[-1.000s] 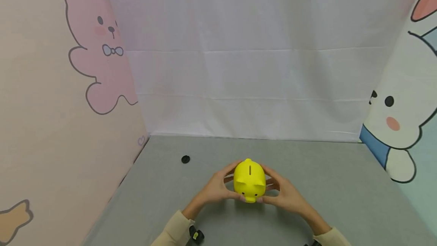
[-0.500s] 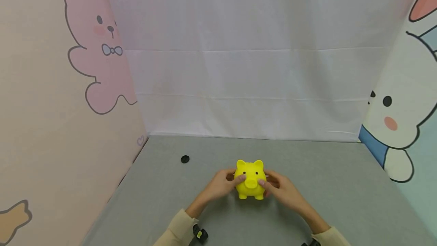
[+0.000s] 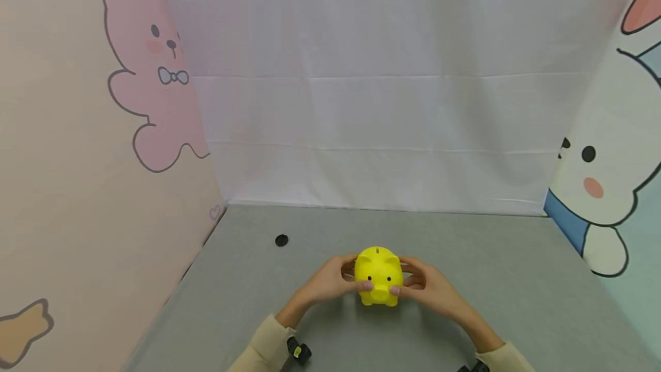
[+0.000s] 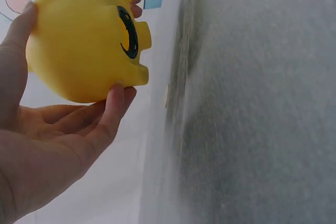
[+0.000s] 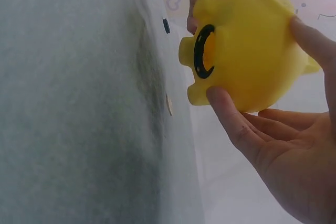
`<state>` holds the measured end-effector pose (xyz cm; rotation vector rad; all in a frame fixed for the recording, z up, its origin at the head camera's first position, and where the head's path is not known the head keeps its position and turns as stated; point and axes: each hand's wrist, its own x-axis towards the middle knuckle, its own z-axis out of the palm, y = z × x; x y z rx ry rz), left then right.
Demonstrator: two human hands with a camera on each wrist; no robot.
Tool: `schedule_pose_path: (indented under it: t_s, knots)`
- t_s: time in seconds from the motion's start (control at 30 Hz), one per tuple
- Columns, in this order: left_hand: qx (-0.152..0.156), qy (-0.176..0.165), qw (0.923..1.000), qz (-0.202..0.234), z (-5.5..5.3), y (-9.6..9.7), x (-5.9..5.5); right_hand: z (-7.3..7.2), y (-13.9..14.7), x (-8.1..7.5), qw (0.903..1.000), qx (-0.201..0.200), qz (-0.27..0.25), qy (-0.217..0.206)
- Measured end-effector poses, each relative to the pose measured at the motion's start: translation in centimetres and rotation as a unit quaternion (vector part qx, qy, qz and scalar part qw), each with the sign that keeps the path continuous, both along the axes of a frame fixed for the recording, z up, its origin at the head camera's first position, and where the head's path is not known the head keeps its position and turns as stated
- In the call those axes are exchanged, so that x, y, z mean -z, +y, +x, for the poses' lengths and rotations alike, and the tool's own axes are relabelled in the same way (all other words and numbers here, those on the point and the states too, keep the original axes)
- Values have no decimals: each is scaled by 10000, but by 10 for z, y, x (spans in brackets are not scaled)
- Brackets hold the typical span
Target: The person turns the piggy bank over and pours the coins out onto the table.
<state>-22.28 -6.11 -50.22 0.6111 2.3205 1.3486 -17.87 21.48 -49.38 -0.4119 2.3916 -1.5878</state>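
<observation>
A yellow piggy bank point(image 3: 378, 271) is held off the grey table between both hands, its snout toward me and the coin slot just showing on top. My left hand point(image 3: 330, 278) grips one side, thumb beside the snout and fingers round the flank. On the other side, my right hand point(image 3: 434, 289) holds it the same way. Both wrist views show the underside: a black ring point(image 5: 201, 51) lines a round opening between the feet. Below it, a thin pale disc, seen edge-on point(image 5: 168, 104), lies on the table; the piggy bank and hands hide it in the head view.
A small round black plug point(image 3: 281, 240) lies on the grey table point(image 3: 490, 268) toward the back left. A white cloth point(image 3: 382, 102) hangs behind the table, and printed walls flank it on both sides.
The piggy bank has rocked between both hands: its slotted top faced the camera, then its face tipped upward, and now it leans partway forward again. The black plug has stayed put.
</observation>
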Motion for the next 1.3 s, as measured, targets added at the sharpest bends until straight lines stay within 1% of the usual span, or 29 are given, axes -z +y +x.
schedule_pose_path:
  t_s: [0.13,0.2,0.27,0.33,0.4,0.47,0.53,0.6,0.8,0.93,1.0,1.07,1.2,1.27,1.3]
  knots:
    - [237,38,9992,326,0,-4,2,0,1,3,9992,-215,63,335]
    - [233,102,9985,477,1,-5,3,0,1,4,9975,-298,172,616]
    - [182,282,9979,551,3,-5,3,1,0,5,9953,-304,259,879]
    - [118,561,9963,637,5,-5,2,1,-1,6,9921,-249,284,1197]
    - [72,971,9929,684,7,-3,3,1,-2,7,9867,-170,290,1589]
    - [46,1419,9873,715,9,-2,2,1,-4,8,9800,-67,304,1964]
    - [17,1738,9821,720,10,-1,2,0,-6,10,9742,32,320,2235]
    - [-7,1880,9797,694,10,0,1,0,-7,11,9721,87,332,2322]
    - [-24,1830,9809,655,10,0,4,1,-8,13,9726,137,310,2300]
    - [-33,1996,9771,741,10,0,8,1,-8,14,9685,218,396,2451]
    - [-49,2170,9730,785,10,0,10,1,-9,15,9645,243,351,2607]
    - [-62,2418,9670,802,11,-1,12,1,-9,16,9590,244,266,2811]
    - [2,3005,9509,737,12,-1,14,0,-11,17,9463,188,48,3226]
    - [41,3161,9459,733,12,-1,14,0,-11,17,9418,169,-8,3357]
    - [47,3174,9455,733,12,-1,13,0,-11,17,9412,169,-15,3375]
